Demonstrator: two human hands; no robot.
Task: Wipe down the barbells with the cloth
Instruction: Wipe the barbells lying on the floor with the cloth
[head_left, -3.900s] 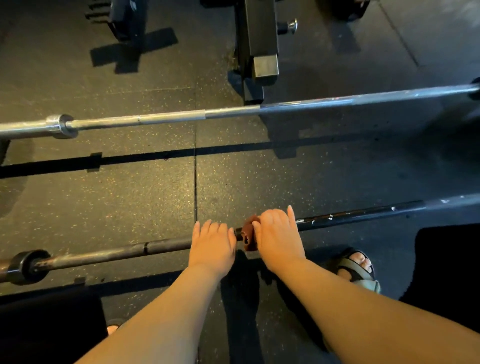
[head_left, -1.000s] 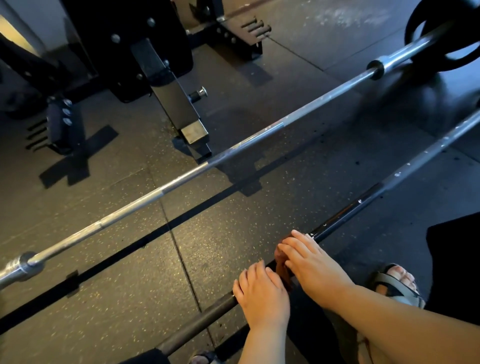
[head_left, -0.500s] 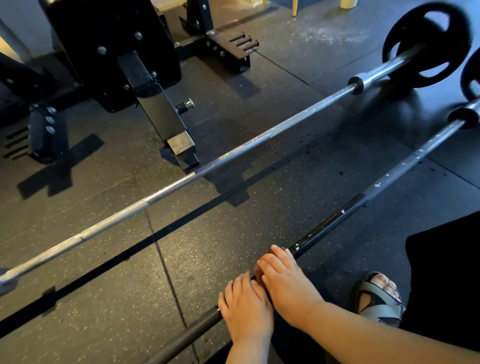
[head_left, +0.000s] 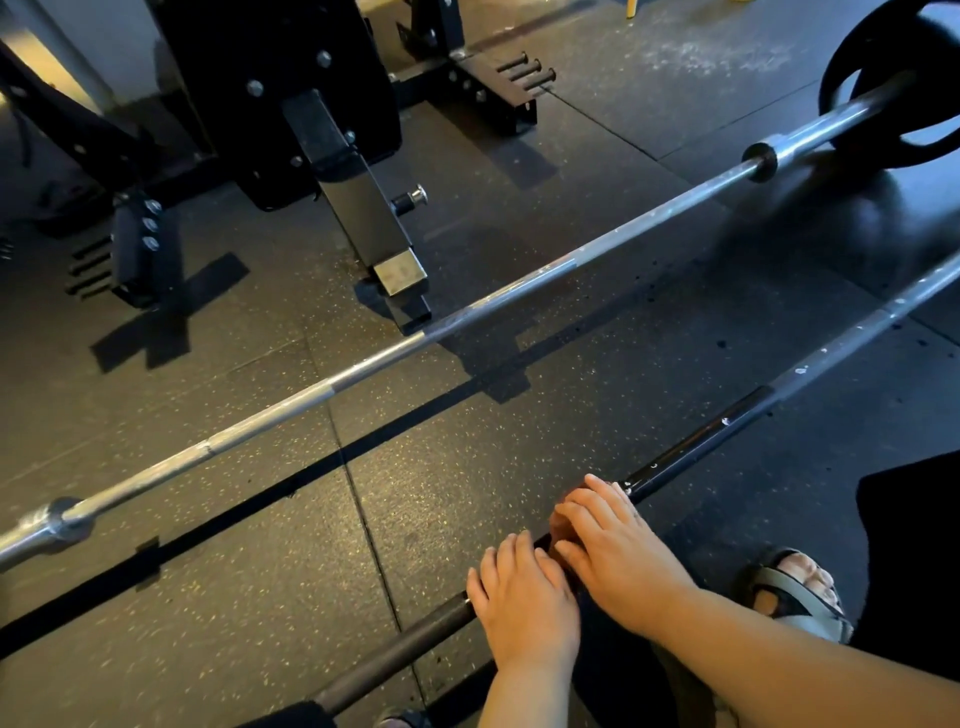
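Cloth (head_left: 561, 526), reddish-brown and mostly hidden, sat on the shaft of the dark barbell (head_left: 701, 439) nearest the person, under the right hand (head_left: 618, 561), whose fingers curled over it and the bar. Just beside it, the left hand (head_left: 524, 605) wrapped the bare shaft, fingers curled over the top. The silver barbell (head_left: 467, 315) lay farther off on the rubber floor (head_left: 441, 467), untouched.

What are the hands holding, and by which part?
The left hand grips the dark barbell by its shaft. The right hand holds the cloth round that shaft beside it; most of the cloth is hidden.
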